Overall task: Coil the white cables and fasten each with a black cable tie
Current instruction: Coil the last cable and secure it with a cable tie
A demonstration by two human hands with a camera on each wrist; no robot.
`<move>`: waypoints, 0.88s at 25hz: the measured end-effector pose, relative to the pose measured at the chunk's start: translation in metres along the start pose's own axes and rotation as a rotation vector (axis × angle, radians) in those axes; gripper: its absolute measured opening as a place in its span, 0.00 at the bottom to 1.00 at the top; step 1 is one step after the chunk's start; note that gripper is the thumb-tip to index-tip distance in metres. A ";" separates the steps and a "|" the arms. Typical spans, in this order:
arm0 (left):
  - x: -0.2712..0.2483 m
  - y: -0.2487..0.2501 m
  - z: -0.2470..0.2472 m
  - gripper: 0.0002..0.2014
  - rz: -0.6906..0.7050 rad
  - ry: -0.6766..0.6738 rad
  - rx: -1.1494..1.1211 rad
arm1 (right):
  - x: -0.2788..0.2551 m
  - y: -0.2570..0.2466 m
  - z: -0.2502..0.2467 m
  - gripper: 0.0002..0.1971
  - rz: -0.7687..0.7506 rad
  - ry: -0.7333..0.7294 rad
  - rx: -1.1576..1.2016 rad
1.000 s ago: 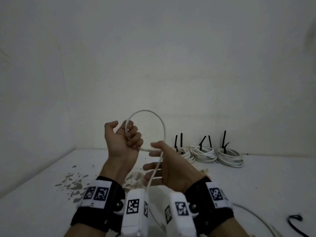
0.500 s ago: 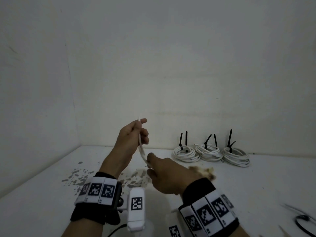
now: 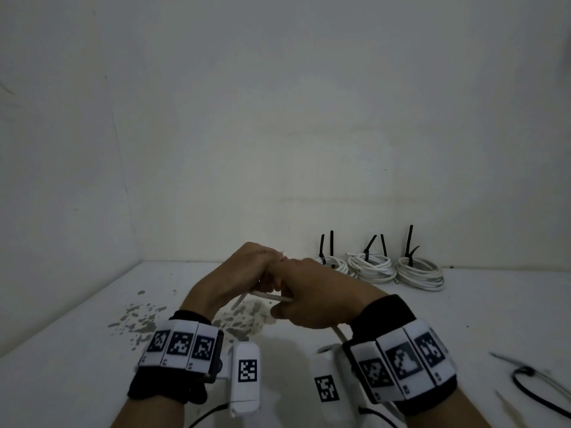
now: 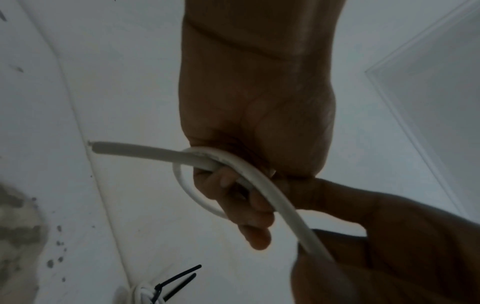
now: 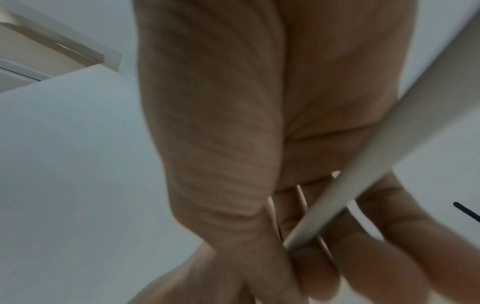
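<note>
Right now the left hand (image 3: 247, 273) clamps a small loop of white cable (image 4: 249, 174) above the table (image 3: 92, 350), while the right hand (image 3: 312, 301), touching it, grips the cable's free length, which trails back toward the right wrist.

The left hand (image 3: 244, 273) has dropped to meet the right hand (image 3: 312, 295), closing the white cable (image 4: 197, 159) loop small.
</note>
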State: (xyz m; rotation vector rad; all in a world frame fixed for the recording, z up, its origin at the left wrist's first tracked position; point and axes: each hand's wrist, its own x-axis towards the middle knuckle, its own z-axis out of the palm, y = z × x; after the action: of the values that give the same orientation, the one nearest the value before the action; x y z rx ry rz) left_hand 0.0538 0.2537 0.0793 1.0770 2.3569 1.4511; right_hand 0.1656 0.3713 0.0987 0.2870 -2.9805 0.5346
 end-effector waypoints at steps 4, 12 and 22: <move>0.000 -0.003 0.008 0.22 -0.019 -0.050 -0.018 | -0.009 0.010 -0.018 0.17 0.174 0.228 -0.130; 0.012 -0.010 0.016 0.27 -0.144 0.219 -0.329 | -0.025 0.043 -0.039 0.17 0.280 0.344 0.010; 0.012 0.008 0.032 0.30 -0.219 0.231 -0.703 | -0.022 0.041 -0.032 0.09 0.085 0.313 0.382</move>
State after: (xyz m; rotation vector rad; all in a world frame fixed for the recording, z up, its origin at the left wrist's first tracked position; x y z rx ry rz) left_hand 0.0647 0.2864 0.0718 0.4730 1.7482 2.1456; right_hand 0.1809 0.4235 0.1117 0.0925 -2.5823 1.0536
